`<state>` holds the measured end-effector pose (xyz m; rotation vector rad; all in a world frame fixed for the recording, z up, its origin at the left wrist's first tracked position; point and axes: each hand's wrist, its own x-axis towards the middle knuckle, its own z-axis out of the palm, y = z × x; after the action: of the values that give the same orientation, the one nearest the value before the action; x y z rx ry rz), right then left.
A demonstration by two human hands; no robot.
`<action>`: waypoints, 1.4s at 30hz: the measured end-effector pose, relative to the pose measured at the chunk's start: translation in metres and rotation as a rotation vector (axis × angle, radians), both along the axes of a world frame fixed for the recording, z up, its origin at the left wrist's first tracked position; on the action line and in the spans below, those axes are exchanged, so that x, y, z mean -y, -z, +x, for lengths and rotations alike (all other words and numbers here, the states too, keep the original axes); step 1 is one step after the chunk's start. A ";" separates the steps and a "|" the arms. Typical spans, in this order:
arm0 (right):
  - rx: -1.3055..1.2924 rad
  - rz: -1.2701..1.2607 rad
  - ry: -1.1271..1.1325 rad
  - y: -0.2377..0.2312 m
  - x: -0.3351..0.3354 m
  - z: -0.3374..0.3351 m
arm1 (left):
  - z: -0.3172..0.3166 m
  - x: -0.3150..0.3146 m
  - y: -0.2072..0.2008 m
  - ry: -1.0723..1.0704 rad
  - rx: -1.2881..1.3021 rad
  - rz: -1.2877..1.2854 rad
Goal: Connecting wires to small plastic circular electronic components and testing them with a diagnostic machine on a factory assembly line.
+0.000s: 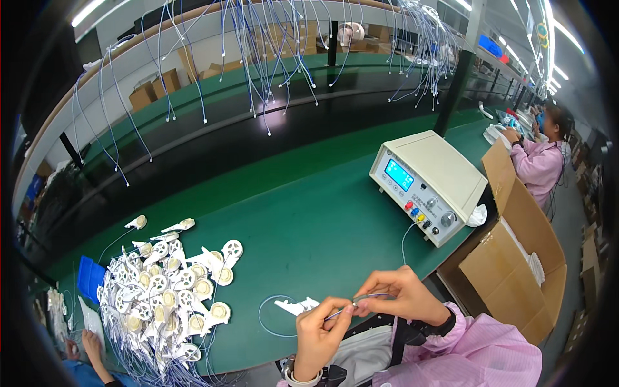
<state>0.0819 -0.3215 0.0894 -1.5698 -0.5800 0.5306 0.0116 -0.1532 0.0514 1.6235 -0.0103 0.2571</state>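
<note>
Low in front of me, my left hand (317, 335) pinches a thin blue-and-white cable between thumb and fingertips. My right hand (407, 295) is closed on the end of another thin cable, and its fingertips meet the left ones. A small connector seems to sit between them, mostly covered by fingers. Beside my left hand lies a white plastic part (290, 307), with a loop of blue cable (260, 316) on the bench around it. A cream-coloured bench tester (431, 187) with a lit blue screen stands beyond my right hand; a thin lead (403, 245) runs from its sockets toward that hand.
A heap of white wheeled parts (161, 290) with tangled cables covers the bench at left, beside a blue bin (90, 278). Another person's hand (93, 345) is at lower left. An open cardboard box (509, 277) stands right; cables (271, 58) hang overhead. A person in pink (540, 164) works farther right.
</note>
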 end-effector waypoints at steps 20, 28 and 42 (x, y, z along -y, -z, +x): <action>0.197 -0.252 -0.340 0.024 0.004 0.009 | 0.029 -0.055 0.029 -0.525 -0.074 0.820; 0.189 -0.143 -0.488 0.046 0.005 -0.010 | 0.085 -0.034 0.052 -0.109 -0.205 1.016; 0.181 -0.173 -0.246 0.029 0.029 -0.007 | 0.001 -0.051 -0.045 -0.611 0.350 -0.980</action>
<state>0.0746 -0.3501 0.0604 -1.7327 -0.8923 0.6403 0.0122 -0.1020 0.0968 0.5546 0.3038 0.8632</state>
